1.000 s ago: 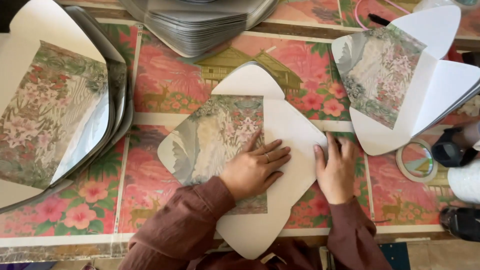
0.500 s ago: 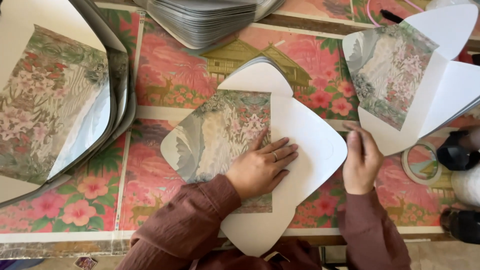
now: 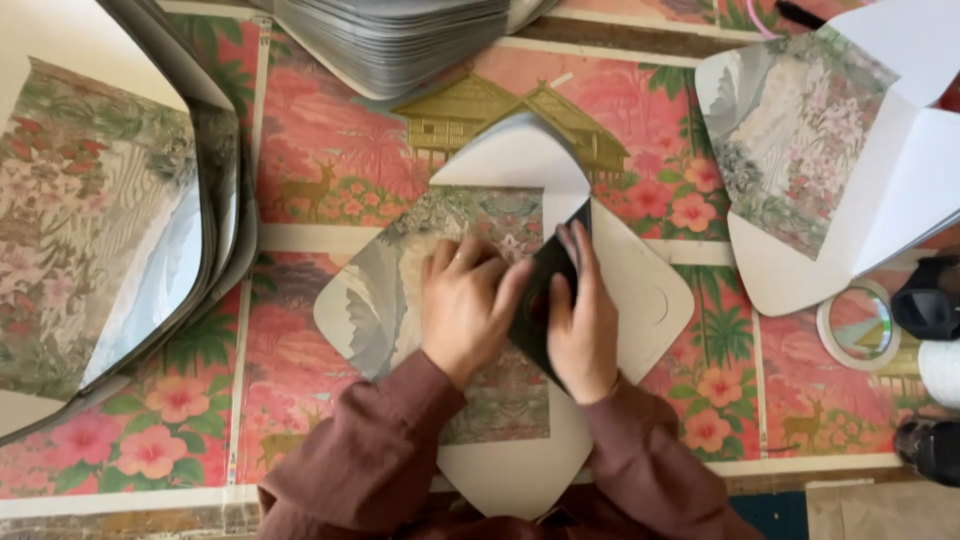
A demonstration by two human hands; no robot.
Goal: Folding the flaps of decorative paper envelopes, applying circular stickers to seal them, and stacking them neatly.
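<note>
Tabletop (image 3: 330, 150) fills nearly the whole view, covered by a printed cloth: pink ground, gold stilt houses upper centre, deer, palms, pink hibiscus blooms along the lower left and right. Pale bands split the print into panels. A dark wooden strip (image 3: 620, 35) shows along the top of the frame where the cloth ends. Along the bottom edge, my side, a worn wooden lip (image 3: 120, 520); lower right corner, a patch of brown floor (image 3: 880, 510). Light is even and soft, with no hard shadows.
</note>
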